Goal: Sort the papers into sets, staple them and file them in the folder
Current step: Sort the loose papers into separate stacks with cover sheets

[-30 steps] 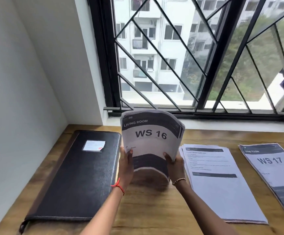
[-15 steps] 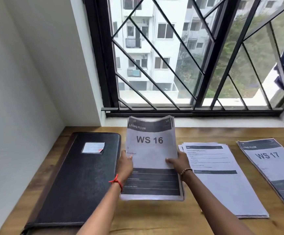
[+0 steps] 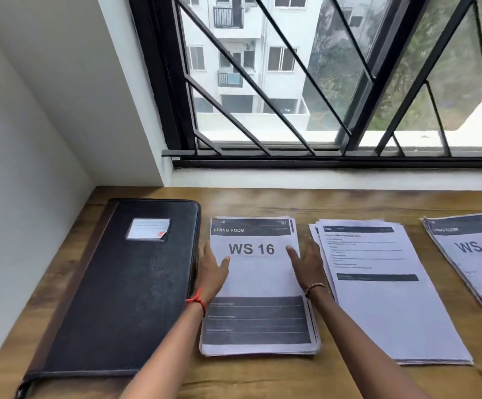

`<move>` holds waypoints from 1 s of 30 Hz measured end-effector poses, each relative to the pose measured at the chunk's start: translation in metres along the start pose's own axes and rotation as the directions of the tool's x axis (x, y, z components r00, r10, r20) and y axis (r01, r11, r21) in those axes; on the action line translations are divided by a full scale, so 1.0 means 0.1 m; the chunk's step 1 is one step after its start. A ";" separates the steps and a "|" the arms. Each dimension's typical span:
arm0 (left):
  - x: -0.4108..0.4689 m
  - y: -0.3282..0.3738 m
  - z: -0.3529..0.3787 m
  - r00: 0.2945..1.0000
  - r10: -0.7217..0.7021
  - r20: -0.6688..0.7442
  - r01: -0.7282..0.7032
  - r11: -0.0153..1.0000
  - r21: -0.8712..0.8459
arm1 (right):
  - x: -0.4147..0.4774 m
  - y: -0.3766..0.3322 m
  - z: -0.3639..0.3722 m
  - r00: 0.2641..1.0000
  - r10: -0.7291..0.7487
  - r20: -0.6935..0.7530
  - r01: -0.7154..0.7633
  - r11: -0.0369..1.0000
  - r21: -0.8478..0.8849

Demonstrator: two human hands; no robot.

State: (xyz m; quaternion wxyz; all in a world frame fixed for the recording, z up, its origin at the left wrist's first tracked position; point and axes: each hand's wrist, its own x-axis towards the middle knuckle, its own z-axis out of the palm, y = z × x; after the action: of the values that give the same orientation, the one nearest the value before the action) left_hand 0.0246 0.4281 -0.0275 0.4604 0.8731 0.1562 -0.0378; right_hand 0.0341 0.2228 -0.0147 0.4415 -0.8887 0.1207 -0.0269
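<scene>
The "WS 16" paper stack (image 3: 258,286) lies flat on the wooden desk (image 3: 262,375) in the middle. My left hand (image 3: 212,272) rests against its left edge with straight fingers. My right hand (image 3: 306,264) rests against its right edge, fingers straight too. A closed black leather folder (image 3: 118,286) with a small label lies to the left. To the right lies a stack of text pages (image 3: 378,286), and a "WS 17" stack (image 3: 475,263) sits at the far right, partly cut off.
A white wall (image 3: 18,139) bounds the desk on the left. A window with black metal bars (image 3: 320,82) runs along the back above a white sill. No stapler shows in view.
The WS 16 stack, held upright and bent a second ago, has been laid flat on the desk. My hands have let go of it and now lie at its two sides.
</scene>
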 end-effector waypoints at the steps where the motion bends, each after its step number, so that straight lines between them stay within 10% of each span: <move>1: 0.05 0.00 0.00 0.999 0.033 0.000 -0.033 0.999 -0.026 | 0.06 0.01 0.01 1.000 -0.016 -0.012 0.016 1.000 0.005; 20: 0.50 0.00 0.10 1.000 0.018 -0.006 -0.019 0.972 -0.236 | 0.58 0.15 0.35 1.000 0.013 -0.021 -0.012 0.999 0.047; 30: 0.36 0.05 0.10 0.948 0.314 0.054 -0.317 0.910 0.266 | 0.82 -0.05 0.30 0.987 -0.151 -0.051 0.138 0.968 -0.211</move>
State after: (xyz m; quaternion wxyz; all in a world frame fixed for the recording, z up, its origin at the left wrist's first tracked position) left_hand 0.0606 0.4262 -0.0371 0.3375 0.9412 0.0041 0.0117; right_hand 0.1189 0.2302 -0.0337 0.3392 -0.9349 0.0723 -0.0758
